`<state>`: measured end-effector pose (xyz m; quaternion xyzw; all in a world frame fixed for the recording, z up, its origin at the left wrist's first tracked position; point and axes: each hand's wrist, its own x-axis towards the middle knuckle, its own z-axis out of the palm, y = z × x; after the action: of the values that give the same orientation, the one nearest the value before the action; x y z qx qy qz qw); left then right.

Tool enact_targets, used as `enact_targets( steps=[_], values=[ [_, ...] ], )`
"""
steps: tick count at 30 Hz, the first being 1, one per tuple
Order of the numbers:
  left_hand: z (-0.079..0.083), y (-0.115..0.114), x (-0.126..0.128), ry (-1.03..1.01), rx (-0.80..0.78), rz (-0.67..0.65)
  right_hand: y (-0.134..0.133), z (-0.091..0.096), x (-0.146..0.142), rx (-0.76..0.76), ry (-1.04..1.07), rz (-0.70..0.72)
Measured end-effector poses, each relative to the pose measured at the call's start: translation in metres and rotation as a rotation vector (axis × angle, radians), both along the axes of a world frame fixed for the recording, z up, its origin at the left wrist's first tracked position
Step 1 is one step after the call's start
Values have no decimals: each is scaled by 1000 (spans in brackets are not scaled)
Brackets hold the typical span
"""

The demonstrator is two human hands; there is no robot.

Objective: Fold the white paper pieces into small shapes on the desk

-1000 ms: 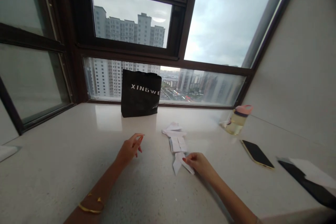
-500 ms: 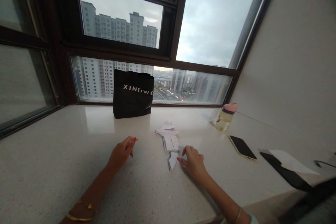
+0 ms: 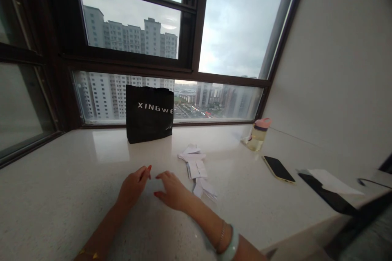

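Over the counter, my left hand is closed, its fingers curled together; whatever it holds, if anything, is hidden. My right hand reaches across close to it, thumb and forefinger apart, nothing visible between them. The two hands do not touch. Beyond my right forearm lie white folded paper pieces: an upper group, a squarish stack in the middle, and pointed pieces nearest me, fanned apart and partly behind the forearm.
A black bag stands on the pale speckled counter against the window. To the right are a pink-lidded bottle, a phone, and a dark flat item with white paper on it.
My right hand has swung left from the nearest paper pieces towards my left hand. Those pieces now show as a wider fan. The camera view has shifted slightly.
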<state>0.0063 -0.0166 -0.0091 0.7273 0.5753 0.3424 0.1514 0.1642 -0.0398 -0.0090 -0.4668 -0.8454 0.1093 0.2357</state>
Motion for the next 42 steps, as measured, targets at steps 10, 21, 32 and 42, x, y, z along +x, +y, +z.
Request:
enact_targets(
  steps=[10,21,32,42],
  values=[
    [-8,11,-5,261,-72,102,42,-41,-42,-15,-114,148],
    [-24,24,-8,149,-176,-71,42,-45,-41,71,-160,158],
    [-24,23,-8,152,-166,-58,43,-46,-41,82,-124,144],
    [-26,23,-8,166,-183,-66,45,-49,-41,126,-123,156]
  ],
)
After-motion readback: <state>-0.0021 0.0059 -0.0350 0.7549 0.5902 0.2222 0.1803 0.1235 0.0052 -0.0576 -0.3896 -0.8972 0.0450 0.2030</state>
